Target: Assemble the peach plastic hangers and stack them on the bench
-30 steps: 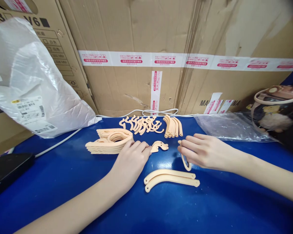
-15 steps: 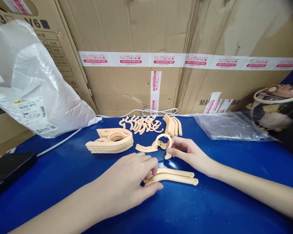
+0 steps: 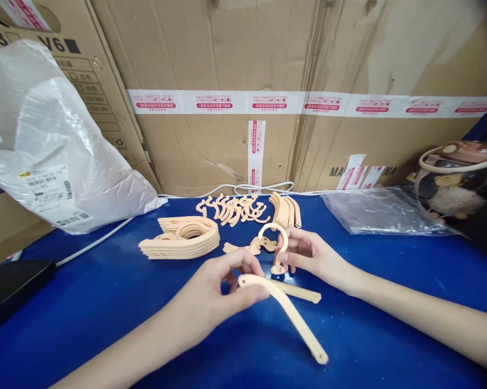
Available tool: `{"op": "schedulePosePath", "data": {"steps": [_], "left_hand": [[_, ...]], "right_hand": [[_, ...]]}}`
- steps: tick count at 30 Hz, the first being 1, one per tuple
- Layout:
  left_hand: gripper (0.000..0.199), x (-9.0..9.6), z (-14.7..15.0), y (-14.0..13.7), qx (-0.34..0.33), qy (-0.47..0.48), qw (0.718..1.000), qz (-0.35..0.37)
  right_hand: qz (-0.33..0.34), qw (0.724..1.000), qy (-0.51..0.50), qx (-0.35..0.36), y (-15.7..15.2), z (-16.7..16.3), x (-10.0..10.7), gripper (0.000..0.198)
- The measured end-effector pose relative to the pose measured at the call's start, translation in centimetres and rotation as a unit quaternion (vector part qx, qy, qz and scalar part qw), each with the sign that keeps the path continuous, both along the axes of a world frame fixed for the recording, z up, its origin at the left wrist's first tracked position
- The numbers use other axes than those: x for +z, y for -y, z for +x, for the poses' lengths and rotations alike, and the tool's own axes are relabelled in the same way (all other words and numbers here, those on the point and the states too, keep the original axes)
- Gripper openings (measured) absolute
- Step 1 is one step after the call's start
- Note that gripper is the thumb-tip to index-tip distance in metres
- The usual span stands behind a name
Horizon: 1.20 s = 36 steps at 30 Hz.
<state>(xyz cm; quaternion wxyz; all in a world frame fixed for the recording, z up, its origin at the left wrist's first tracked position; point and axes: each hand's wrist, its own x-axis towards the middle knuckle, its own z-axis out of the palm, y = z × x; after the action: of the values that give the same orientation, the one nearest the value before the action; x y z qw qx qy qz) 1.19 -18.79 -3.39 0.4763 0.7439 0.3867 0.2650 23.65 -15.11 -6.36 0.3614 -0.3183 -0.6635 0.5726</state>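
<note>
My left hand (image 3: 217,292) pinches one end of a long curved peach-coloured plastic arm (image 3: 292,319), lifted off the blue table (image 3: 105,302) and slanting down to the right. My right hand (image 3: 310,254) holds a peach hook piece (image 3: 276,243) upright, its loop on top and its foot just above the arm's held end. A second curved arm (image 3: 304,293) lies flat on the table under the hands. A small curly peach piece (image 3: 253,247) lies just behind them.
A stack of curved peach parts (image 3: 182,240) sits left of centre. Rows of small hooks (image 3: 235,208) and short curved pieces (image 3: 287,209) lie at the back. A white plastic bag (image 3: 44,146), cardboard boxes (image 3: 267,70), a clear bag (image 3: 381,212), a white cable (image 3: 93,243) and a dark object (image 3: 8,283) surround them.
My left hand left the stack, took one long curved arm by its end and lifted it. My right hand picked up the hook piece and carried it left, upright, over the arm.
</note>
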Motion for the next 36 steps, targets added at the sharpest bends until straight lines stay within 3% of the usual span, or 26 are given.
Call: {"op": "schedulePosePath", "data": {"steps": [3, 6, 9, 12, 16, 18, 24, 30, 36], "left_hand": [[0.018, 0.2, -0.4, -0.5, -0.002, 0.113, 0.985, -0.132], [0.026, 0.2, -0.6, -0.5, 0.020, 0.118, 0.982, -0.146], [0.035, 0.2, -0.6, -0.1, 0.027, 0.054, 0.993, -0.102], [0.044, 0.2, -0.6, 0.6, 0.030, -0.066, 0.997, -0.012], [0.032, -0.1, -0.4, 0.9, 0.032, -0.240, 0.957, 0.160], [0.025, -0.4, -0.4, 0.9, 0.026, -0.284, 0.937, 0.202], [0.009, -1.4, -0.2, 0.6, 0.001, -0.327, 0.913, 0.244], [0.021, -1.1, -0.1, 0.7, -0.015, -0.284, 0.936, 0.208], [0.011, -0.4, -0.2, 0.6, -0.032, -0.256, 0.951, 0.170]], "right_hand": [[-0.024, 0.999, -0.005, 0.025, -0.1, 0.1, 0.0, 0.021], [-0.026, 0.999, -0.001, 0.033, -0.3, 0.1, 0.0, 0.020], [-0.019, 0.999, 0.011, 0.035, -0.3, 0.1, 0.0, 0.018], [-0.019, 0.999, 0.017, 0.037, -0.3, 0.1, 0.1, 0.018], [-0.035, 0.999, 0.010, 0.031, -0.5, 0.0, 0.1, 0.020], [-0.044, 0.999, 0.006, 0.020, -0.7, 0.1, 0.1, 0.023], [-0.052, 0.999, 0.001, 0.007, -0.8, 0.1, 0.0, 0.024], [-0.056, 0.998, 0.002, 0.005, -0.8, 0.1, 0.1, 0.026], [-0.049, 0.998, 0.008, 0.032, -0.7, -0.1, 0.0, 0.023]]}}
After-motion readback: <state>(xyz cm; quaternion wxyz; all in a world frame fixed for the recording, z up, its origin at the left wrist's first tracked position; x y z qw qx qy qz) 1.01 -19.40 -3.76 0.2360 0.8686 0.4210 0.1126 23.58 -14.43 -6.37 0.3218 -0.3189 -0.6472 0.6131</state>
